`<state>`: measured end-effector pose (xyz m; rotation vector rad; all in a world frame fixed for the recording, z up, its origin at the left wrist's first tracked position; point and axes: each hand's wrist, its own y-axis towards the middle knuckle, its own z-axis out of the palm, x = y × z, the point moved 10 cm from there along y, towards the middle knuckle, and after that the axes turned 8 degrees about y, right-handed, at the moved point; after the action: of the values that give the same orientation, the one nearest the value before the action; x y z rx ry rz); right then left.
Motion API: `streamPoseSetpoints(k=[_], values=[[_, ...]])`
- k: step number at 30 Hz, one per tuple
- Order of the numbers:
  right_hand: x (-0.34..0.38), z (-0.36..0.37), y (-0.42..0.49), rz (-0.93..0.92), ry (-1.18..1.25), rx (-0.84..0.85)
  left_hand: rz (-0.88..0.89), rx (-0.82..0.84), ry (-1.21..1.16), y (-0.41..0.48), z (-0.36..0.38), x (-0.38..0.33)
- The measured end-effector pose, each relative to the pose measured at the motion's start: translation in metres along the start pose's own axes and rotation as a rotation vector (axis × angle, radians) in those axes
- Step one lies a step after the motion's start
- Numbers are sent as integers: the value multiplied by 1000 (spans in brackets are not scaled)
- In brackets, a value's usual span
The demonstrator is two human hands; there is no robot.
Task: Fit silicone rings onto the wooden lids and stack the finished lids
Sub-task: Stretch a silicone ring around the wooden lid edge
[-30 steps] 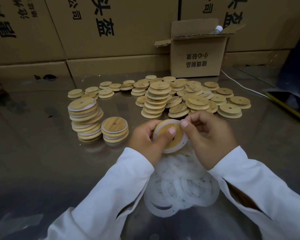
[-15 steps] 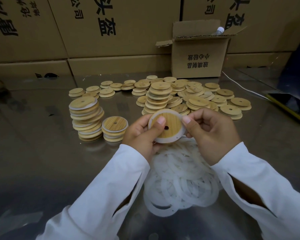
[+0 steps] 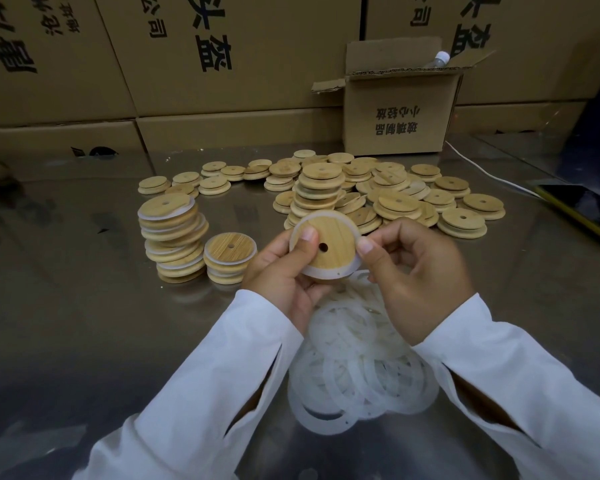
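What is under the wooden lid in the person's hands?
White silicone rings lie heaped on the table below the lid. The left hand and right hand hide its far edge.

The metal table (image 3: 66, 323) is gleaming, smooth and glossy, throwing back blurred reflections, while the lid (image 3: 329, 237) is showing matt, fine-grained wood with a milky, translucent silicone ring (image 3: 312, 270) round its rim. The loose rings (image 3: 361, 375) are looking smooth and faintly frosted, the white sleeves (image 3: 205, 393) are reading as plain matt cloth, and the boxes (image 3: 239, 64) behind are sitting there as dull, brown, matt cardboard.
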<state>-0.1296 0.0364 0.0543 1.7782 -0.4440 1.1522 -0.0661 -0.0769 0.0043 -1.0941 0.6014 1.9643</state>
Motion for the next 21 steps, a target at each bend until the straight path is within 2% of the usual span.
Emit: streamPoseSetpoints(k=[4,9,17,21], values=[[-2,-5,0,14,32,-41,72,-2,129,-1,1,-7],[-2,-8,-3,31,99,-67,165,6,134,-4,5,-14],[-12,-9,-7,106,69,-133,193,-35,112,-2,-2,-15],[-14,-20,-5,123,49,-198,155,-39,270,0,-4,-7]])
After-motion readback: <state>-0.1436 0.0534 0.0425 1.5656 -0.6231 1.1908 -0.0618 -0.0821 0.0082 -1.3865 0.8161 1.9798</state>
